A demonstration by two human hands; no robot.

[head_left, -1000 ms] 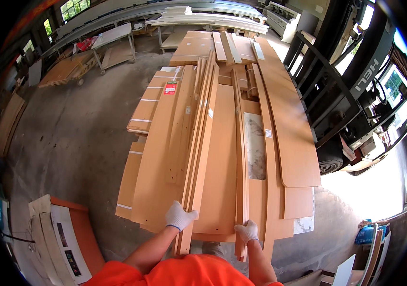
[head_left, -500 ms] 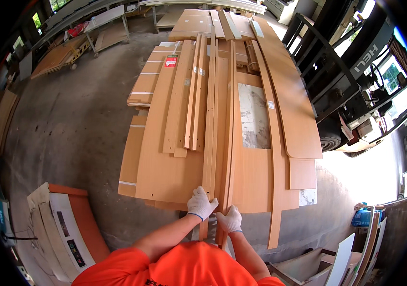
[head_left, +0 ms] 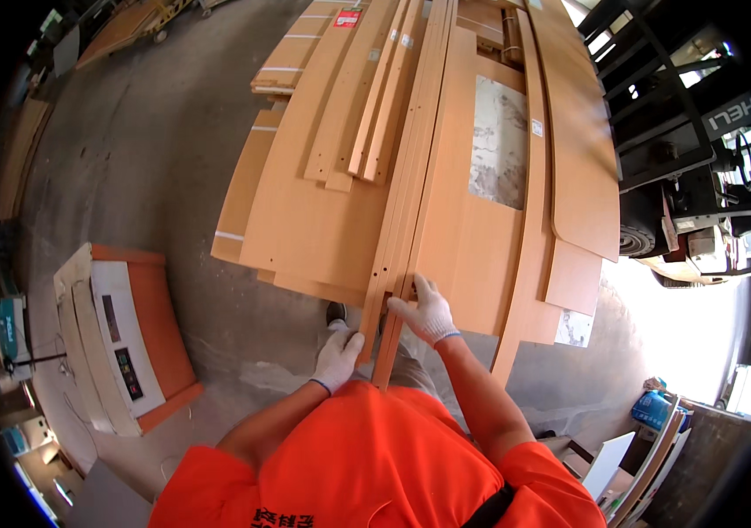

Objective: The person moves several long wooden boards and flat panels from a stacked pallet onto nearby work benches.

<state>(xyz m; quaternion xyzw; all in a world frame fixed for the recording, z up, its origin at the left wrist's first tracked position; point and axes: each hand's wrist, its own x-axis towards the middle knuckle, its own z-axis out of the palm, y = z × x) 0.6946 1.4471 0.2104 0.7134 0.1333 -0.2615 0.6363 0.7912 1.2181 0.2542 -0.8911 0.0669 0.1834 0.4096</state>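
Two long, narrow wood-coloured boards run side by side toward me over the stack's near edge. My left hand (head_left: pixel 338 361), in a white knit glove, is closed at the near end of the left board (head_left: pixel 376 295); some of its fingers are hidden by the board. My right hand (head_left: pixel 428 312), gloved the same way, grips the right board (head_left: pixel 387 356) farther up, thumb on the left and fingers over its right side. Beneath both boards lie wide wood-coloured panels (head_left: pixel 314 233). Shorter narrow strips (head_left: pixel 375 123) rest on the panels to the left.
A marble-patterned panel (head_left: pixel 498 145) shows within the stack. One long strip (head_left: pixel 516 308) sticks out at the near right. A forklift (head_left: pixel 666 158) stands along the right side. An orange and white machine (head_left: pixel 133 339) is at the lower left, and leaning boards (head_left: pixel 652 466) are at the lower right.
My view has tipped down and nearer. My left hand has moved from atop the left board to its near end. My right hand has shifted farther up the right board.
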